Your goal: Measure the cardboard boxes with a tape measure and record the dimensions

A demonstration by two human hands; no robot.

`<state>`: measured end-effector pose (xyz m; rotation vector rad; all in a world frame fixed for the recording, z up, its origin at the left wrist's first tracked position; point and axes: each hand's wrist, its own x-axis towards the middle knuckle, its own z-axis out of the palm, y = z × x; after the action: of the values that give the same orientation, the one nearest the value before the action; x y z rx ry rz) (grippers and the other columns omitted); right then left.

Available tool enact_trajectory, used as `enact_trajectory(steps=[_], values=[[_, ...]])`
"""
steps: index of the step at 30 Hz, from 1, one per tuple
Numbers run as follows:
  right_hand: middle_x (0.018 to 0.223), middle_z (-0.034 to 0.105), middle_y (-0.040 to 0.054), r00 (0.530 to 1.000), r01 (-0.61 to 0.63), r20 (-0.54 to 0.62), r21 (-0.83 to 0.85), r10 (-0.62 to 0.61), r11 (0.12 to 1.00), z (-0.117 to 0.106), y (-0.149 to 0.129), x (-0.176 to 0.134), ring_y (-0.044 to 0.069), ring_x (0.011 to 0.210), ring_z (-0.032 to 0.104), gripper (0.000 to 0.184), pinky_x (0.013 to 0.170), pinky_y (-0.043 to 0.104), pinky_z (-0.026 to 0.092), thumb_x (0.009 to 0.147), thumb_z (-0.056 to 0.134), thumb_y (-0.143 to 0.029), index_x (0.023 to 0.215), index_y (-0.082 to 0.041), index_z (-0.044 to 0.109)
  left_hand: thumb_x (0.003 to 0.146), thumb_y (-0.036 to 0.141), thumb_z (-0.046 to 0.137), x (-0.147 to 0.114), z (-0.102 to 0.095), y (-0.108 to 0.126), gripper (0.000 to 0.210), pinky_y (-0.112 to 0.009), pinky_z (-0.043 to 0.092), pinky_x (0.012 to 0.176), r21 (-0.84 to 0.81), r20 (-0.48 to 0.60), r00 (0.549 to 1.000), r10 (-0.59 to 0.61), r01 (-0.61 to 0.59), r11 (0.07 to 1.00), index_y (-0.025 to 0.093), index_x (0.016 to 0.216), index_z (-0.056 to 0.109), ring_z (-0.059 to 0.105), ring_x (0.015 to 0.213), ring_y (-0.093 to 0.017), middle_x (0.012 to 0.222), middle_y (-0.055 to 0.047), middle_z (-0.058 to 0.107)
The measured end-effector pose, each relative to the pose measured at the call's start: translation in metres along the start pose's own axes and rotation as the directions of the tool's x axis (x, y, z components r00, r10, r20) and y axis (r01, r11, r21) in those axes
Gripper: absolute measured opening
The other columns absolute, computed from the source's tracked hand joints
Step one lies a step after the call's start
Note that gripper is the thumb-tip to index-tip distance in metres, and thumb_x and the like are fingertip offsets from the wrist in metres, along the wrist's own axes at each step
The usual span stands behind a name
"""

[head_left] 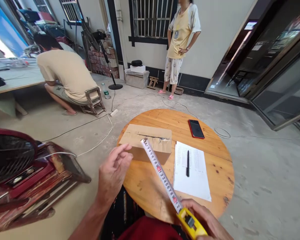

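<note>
My right hand (202, 216) grips a yellow tape measure (192, 224) near the bottom of the view. Its white blade is drawn out and slants up and left, with its end over the cardboard box (150, 142). Dark marks and a strip of clear tape show on top of the box, which lies on the round wooden table (155, 186). At the box's left front corner is my left hand (115, 171), raised with its fingers loosely bent and apart, nothing in it. To the right of the box, a black pen (188, 163) rests on white paper sheets (196, 185).
A phone (196, 128) with a red edge lies on the table's far right. On the left stands a dark red fan (15, 170). One person (65, 70) sits on a small chair; another (181, 40) stands by the wall. Cables (107, 133) cross the floor.
</note>
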<state>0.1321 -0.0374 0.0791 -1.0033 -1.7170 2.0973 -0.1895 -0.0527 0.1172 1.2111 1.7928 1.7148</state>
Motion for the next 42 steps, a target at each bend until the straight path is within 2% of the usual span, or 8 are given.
enact_trajectory(steps=[5, 11, 14, 18, 25, 31, 37, 42], values=[[0.138, 0.055, 0.009, 0.996, -0.057, 0.056, -0.173, 0.068, 0.983, -0.002, 0.0, -0.005, 0.038, 0.126, 0.05, 0.074, 0.107, 0.046, 0.038, 0.067, 0.069, -0.057, 0.133, -0.028, 0.055, 0.085, 0.041, 0.065, 0.005, 0.003, 0.012, 0.037, -0.02, 0.045, 0.049, -0.081, 0.114, 0.985, -0.127, 0.137, 0.987, 0.015, 0.112, 0.067, 0.053, 0.054, -0.009, 0.068, 0.001, 0.063], [0.14, 0.052, 0.0107, 0.995, -0.04, 0.071, -0.296, 0.064, 0.954, -0.018, -0.017, 0.003, 0.037, 0.127, 0.049, 0.074, 0.105, 0.048, 0.04, 0.066, 0.069, -0.04, 0.136, -0.025, 0.052, 0.073, 0.032, 0.076, 0.004, -0.009, 0.009, 0.033, -0.02, 0.047, 0.045, -0.247, 0.042, 0.978, -0.203, 0.207, 0.947, 0.012, 0.097, 0.066, 0.055, 0.05, -0.01, 0.06, 0.002, 0.063], [0.133, 0.056, 0.0091, 0.999, 0.022, 0.032, -0.359, -0.011, 0.933, -0.018, -0.029, 0.013, 0.033, 0.123, 0.052, 0.083, 0.105, 0.046, 0.04, 0.063, 0.07, -0.03, 0.142, -0.027, 0.043, 0.071, 0.031, 0.077, -0.003, -0.007, 0.004, 0.033, -0.02, 0.047, 0.045, -0.309, 0.088, 0.962, -0.257, 0.272, 0.911, 0.013, 0.095, 0.064, 0.056, 0.05, -0.011, 0.058, 0.003, 0.063], [0.121, 0.061, 0.0085, 0.997, 0.048, -0.037, -0.418, -0.07, 0.907, -0.009, -0.045, 0.027, 0.029, 0.113, 0.058, 0.09, 0.102, 0.045, 0.043, 0.059, 0.071, -0.026, 0.143, -0.026, 0.038, 0.074, 0.032, 0.076, -0.024, 0.007, -0.001, 0.033, -0.02, 0.048, 0.047, -0.33, 0.198, 0.928, -0.316, 0.366, 0.87, 0.014, 0.097, 0.062, 0.056, 0.05, -0.01, 0.059, 0.003, 0.063], [0.128, 0.061, 0.0118, 0.983, 0.048, -0.126, -0.518, -0.132, 0.854, 0.007, -0.058, 0.043, 0.033, 0.118, 0.057, 0.085, 0.102, 0.048, 0.044, 0.056, 0.075, -0.022, 0.136, -0.024, 0.046, 0.079, 0.036, 0.069, -0.056, 0.032, -0.001, 0.028, -0.022, 0.049, 0.05, -0.221, 0.283, 0.89, -0.357, 0.423, 0.879, 0.015, 0.096, 0.064, 0.057, 0.051, -0.01, 0.067, 0.001, 0.064], [0.123, 0.066, 0.0078, 0.956, 0.11, -0.142, -0.64, -0.258, 0.761, 0.012, -0.063, 0.046, 0.031, 0.109, 0.063, 0.077, 0.096, 0.044, 0.05, 0.061, 0.075, -0.021, 0.134, -0.027, 0.05, 0.092, 0.041, 0.053, -0.067, 0.034, -0.006, 0.029, -0.034, 0.051, 0.092, -0.082, 0.408, 0.902, -0.139, 0.188, 0.979, 0.024, 0.101, 0.075, 0.061, 0.107, -0.022, 0.126, -0.009, 0.061], [0.126, 0.065, 0.0071, 0.871, 0.264, -0.051, -0.79, -0.488, 0.553, 0.001, -0.112, 0.057, 0.031, 0.112, 0.063, 0.07, 0.093, 0.04, 0.052, 0.067, 0.079, -0.029, 0.133, -0.03, 0.052, 0.095, 0.045, 0.048, -0.062, 0.025, -0.016, 0.035, -0.037, 0.049, 0.096, -0.115, 0.332, 0.926, -0.181, 0.23, 0.966, 0.023, 0.103, 0.073, 0.06, 0.108, -0.024, 0.129, -0.01, 0.059], [0.131, 0.06, 0.0082, 0.822, 0.384, 0.14, -0.852, -0.552, 0.356, -0.004, -0.171, 0.126, 0.028, 0.117, 0.059, 0.062, 0.1, 0.042, 0.046, 0.077, 0.073, -0.036, 0.134, -0.023, 0.052, 0.092, 0.042, 0.053, -0.06, 0.023, -0.035, 0.03, -0.033, 0.052, 0.089, -0.159, 0.337, 0.916, -0.218, 0.284, 0.946, 0.02, 0.1, 0.072, 0.061, 0.104, -0.023, 0.118, -0.011, 0.064]])
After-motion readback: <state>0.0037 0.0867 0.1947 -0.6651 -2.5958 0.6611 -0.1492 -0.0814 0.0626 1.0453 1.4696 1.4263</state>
